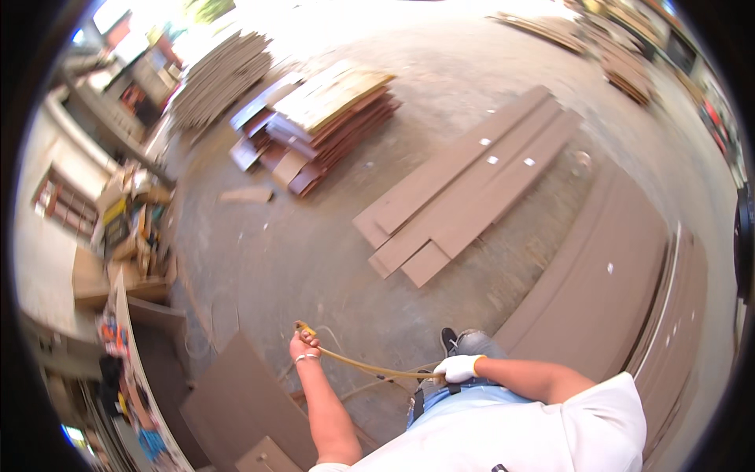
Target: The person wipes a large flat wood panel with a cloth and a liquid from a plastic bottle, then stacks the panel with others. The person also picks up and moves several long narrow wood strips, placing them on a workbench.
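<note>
My left hand (303, 343), bare with a band at the wrist, is closed around the end of a yellow hose, where a small yellow and brown fitting (306, 330) sticks out past the fingers. From there the yellow hose (370, 367) sags across to my right hand (456, 368), which wears a white glove and is closed on it close to my waist. Blur hides the exact kind of fitting. Thinner pale hose (334, 340) loops over the floor behind my left hand.
Long brown boards (480, 185) lie ahead on the concrete floor, with more brown panels (590, 267) at my right. A pallet-like stack (334, 118) stands far left. Near left, a brown panel (244, 401) leans by a workbench edge (145, 385) carrying tools.
</note>
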{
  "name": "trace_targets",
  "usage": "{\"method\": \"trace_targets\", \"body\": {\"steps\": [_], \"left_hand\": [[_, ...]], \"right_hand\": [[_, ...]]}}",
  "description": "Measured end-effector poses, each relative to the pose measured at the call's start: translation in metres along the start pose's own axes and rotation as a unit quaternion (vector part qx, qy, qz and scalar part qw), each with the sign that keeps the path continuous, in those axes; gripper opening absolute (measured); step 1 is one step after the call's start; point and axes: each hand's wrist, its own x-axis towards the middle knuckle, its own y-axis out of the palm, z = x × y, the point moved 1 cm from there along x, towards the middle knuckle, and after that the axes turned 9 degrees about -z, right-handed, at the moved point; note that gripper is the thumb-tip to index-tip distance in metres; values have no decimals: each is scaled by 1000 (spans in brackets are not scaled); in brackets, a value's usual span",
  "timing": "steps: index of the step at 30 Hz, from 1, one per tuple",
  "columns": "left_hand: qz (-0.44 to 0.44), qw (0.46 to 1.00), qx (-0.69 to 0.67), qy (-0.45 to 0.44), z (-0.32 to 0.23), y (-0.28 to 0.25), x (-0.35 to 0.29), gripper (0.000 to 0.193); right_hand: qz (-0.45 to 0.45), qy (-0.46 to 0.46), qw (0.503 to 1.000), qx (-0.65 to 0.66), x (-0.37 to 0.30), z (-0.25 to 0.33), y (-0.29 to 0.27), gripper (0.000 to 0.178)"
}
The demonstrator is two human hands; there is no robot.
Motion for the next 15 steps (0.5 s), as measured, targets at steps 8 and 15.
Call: {"method": "trace_targets", "body": {"steps": [8,15], "left_hand": [[342,898,196,193,190,151,-181,10],[545,676,441,228,369,234,-241,1]], "right_hand": [[-191,-179,758,597,-18,91,-181,88],[-400,-237,708,532,-160,153,-386,52]]}}
